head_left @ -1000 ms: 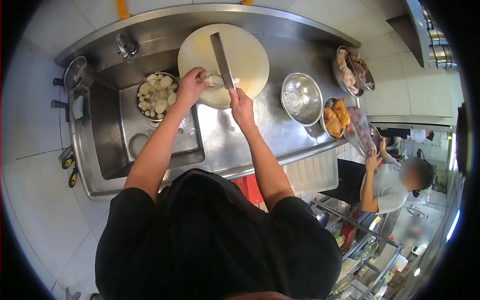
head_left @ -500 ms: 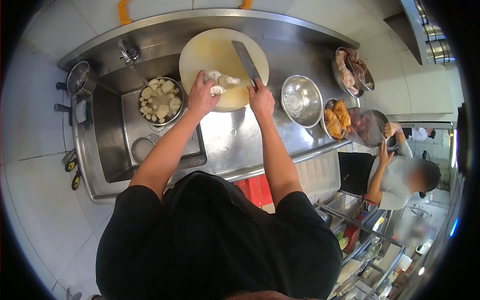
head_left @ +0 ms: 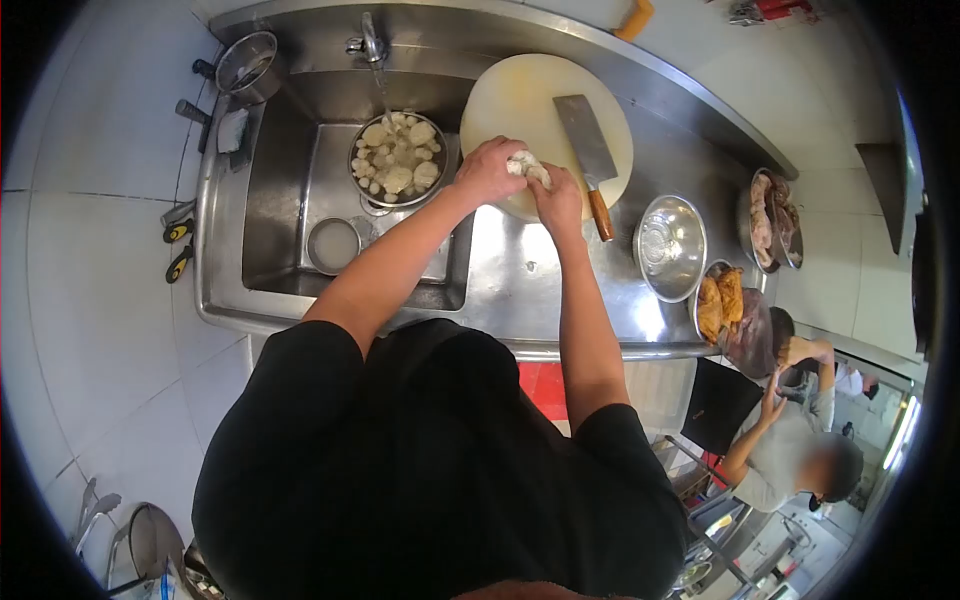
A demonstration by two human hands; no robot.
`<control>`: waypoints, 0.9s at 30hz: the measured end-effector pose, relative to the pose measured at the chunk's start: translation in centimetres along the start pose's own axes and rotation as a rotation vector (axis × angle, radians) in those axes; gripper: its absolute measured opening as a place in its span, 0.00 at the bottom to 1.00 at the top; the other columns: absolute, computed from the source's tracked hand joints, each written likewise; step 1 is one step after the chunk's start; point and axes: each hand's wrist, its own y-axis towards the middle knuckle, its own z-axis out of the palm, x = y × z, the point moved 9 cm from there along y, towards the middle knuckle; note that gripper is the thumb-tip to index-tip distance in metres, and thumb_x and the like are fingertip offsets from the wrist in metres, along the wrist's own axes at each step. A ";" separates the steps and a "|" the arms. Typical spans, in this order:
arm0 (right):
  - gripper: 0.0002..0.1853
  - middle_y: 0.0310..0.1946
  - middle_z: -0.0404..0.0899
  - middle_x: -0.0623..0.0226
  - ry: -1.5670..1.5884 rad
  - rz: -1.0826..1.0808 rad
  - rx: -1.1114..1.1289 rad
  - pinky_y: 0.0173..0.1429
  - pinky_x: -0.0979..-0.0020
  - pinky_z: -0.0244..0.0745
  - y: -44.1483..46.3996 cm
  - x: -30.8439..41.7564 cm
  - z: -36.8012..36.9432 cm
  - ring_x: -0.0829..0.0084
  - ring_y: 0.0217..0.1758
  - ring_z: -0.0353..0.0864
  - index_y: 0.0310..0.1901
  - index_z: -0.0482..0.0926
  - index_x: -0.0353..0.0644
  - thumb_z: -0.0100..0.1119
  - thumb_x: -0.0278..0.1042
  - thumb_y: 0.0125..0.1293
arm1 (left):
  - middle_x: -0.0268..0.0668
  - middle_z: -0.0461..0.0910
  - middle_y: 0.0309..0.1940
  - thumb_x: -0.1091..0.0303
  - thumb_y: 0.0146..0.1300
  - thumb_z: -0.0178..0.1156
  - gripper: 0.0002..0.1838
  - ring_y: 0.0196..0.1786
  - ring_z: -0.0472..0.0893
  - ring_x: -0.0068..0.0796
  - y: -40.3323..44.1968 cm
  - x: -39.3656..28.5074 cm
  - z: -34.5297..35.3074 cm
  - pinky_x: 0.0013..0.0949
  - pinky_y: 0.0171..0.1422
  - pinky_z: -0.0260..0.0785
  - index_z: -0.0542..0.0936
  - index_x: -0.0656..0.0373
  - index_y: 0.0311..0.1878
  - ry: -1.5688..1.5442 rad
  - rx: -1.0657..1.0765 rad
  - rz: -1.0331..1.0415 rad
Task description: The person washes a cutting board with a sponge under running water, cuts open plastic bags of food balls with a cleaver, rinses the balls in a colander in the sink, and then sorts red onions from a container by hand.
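Over the lower part of the round cutting board (head_left: 500, 100), my left hand (head_left: 487, 172) and my right hand (head_left: 560, 203) both hold a pale, cauliflower-like piece (head_left: 528, 170) between them. The cleaver (head_left: 588, 140) lies on the board to the right of my hands, its wooden handle over the board's edge. In the sink, running tap water falls into a pot (head_left: 441, 165) of similar pale pieces.
A metal bowl (head_left: 671, 248) stands right of the board. Beyond it are bowls with browned poultry (head_left: 720, 306) and raw meat (head_left: 762, 220). Another person (head_left: 785, 450) handles a plastic bag at the counter's right end. The faucet (head_left: 370, 45) rises behind the sink.
The cleaver has left my right hand and lies on the board. My right hand has joined my left at the pale piece. The view has shifted, so the counter sits further right.
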 end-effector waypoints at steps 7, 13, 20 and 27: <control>0.18 0.42 0.85 0.63 0.632 0.390 0.342 0.52 0.69 0.75 -7.3 2.6 3.2 0.70 0.43 0.82 0.52 0.82 0.38 0.67 0.40 0.65 | 0.36 0.83 0.49 0.73 0.50 0.67 0.27 0.50 0.83 0.29 -8.8 6.8 -1.6 0.30 0.54 0.74 0.80 0.57 0.58 -0.606 0.301 -0.331; 0.22 0.34 0.84 0.66 0.943 0.791 0.566 0.25 0.77 0.72 -13.7 3.2 13.0 0.75 0.25 0.82 0.55 0.78 0.37 0.62 0.48 0.70 | 0.40 0.82 0.51 0.76 0.57 0.62 0.28 0.50 0.83 0.31 -21.5 18.8 -4.7 0.32 0.54 0.76 0.74 0.65 0.63 -1.009 -0.129 -0.841; 0.28 0.45 0.82 0.51 1.083 0.786 0.470 0.34 0.69 0.80 -7.7 7.6 14.6 0.66 0.37 0.85 0.59 0.74 0.30 0.61 0.49 0.70 | 0.44 0.81 0.53 0.67 0.57 0.68 0.34 0.53 0.83 0.35 -18.2 21.6 -9.8 0.35 0.55 0.75 0.69 0.66 0.66 -0.951 -0.325 -0.818; 0.33 0.61 0.75 0.48 0.044 0.169 0.213 0.70 0.47 0.65 -4.2 3.5 12.6 0.53 0.65 0.75 0.67 0.70 0.34 0.62 0.47 0.67 | 0.51 0.77 0.62 0.54 0.54 0.75 0.47 0.63 0.78 0.40 -10.0 27.4 -13.2 0.35 0.67 0.68 0.65 0.68 0.72 -0.220 -0.071 -0.794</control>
